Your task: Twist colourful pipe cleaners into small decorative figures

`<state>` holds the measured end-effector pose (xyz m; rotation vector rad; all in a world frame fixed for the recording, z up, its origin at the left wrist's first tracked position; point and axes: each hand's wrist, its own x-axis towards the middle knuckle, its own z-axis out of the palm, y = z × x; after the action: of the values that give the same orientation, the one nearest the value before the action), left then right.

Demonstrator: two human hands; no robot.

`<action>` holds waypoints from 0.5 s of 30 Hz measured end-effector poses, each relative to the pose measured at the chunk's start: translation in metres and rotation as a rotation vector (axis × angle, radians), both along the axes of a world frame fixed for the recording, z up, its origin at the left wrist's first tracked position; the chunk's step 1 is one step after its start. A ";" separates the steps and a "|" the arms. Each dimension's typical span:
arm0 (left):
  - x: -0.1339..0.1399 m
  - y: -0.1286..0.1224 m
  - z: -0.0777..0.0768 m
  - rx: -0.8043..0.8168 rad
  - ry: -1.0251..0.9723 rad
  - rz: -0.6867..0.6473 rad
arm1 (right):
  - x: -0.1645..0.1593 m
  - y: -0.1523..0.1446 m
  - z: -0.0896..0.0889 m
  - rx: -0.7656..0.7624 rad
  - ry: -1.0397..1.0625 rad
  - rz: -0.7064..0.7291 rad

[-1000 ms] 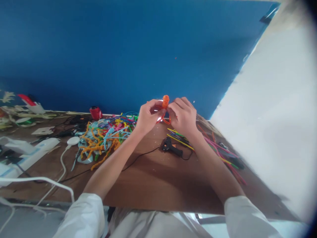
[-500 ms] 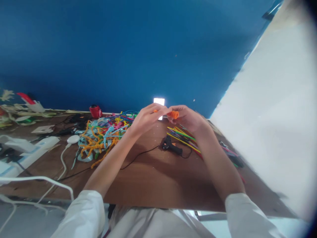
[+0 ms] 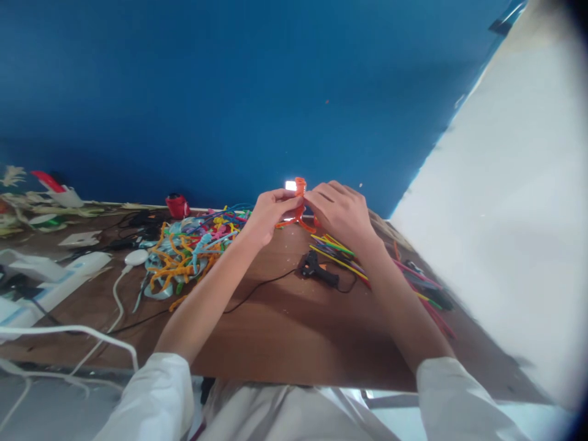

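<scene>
An orange pipe-cleaner figure (image 3: 301, 184) stands upright between my hands above the back of the table, with two bent legs spreading at its lower end. My left hand (image 3: 269, 215) pinches its middle between thumb and fingers. From the right, my right hand (image 3: 342, 211) has its fingers bent and pressed together at the figure's side. A bit of orange shows beneath these fingers; their exact grip is hidden. Below the hands, a black glue gun (image 3: 319, 271) lies on the brown table (image 3: 285, 337).
A tangled heap of coloured pipe-cleaner pieces (image 3: 184, 257) lies left. Straight pipe cleaners (image 3: 337, 254) spread under my right arm. Behind the hands glows a bright screen (image 3: 291, 185). A white power strip (image 3: 64, 285) with cables and a red roll (image 3: 177, 206) are further left.
The orange figure has turned from lying sideways, mostly covered by my fingers, to upright with its legs showing. My left hand has drawn slightly left; my right hand has rolled over, back facing up.
</scene>
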<state>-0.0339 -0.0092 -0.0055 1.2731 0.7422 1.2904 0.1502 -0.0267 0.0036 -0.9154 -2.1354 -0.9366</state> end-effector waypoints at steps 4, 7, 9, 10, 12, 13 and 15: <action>0.000 0.004 -0.004 0.004 0.023 -0.027 | 0.000 0.006 -0.004 -0.008 0.015 0.053; 0.001 0.007 -0.008 0.163 0.032 -0.008 | -0.004 0.009 -0.008 -0.117 0.260 0.159; 0.001 0.008 -0.009 0.301 0.072 0.037 | -0.008 0.009 -0.010 -0.269 0.504 0.267; 0.001 0.008 -0.009 0.371 0.100 0.061 | -0.011 0.009 -0.010 -0.378 0.634 0.330; -0.001 0.008 -0.007 0.512 0.167 0.099 | -0.015 0.007 -0.009 -0.657 0.905 0.467; -0.002 0.008 -0.007 0.585 0.206 0.117 | -0.017 0.007 -0.009 -0.820 1.040 0.533; -0.006 0.009 -0.006 0.729 0.313 0.152 | -0.022 0.007 -0.008 -1.130 1.309 0.613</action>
<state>-0.0399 -0.0002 -0.0118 2.0712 0.6049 1.5755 0.1285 -0.0200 -0.0044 -0.8211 -1.3607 1.0774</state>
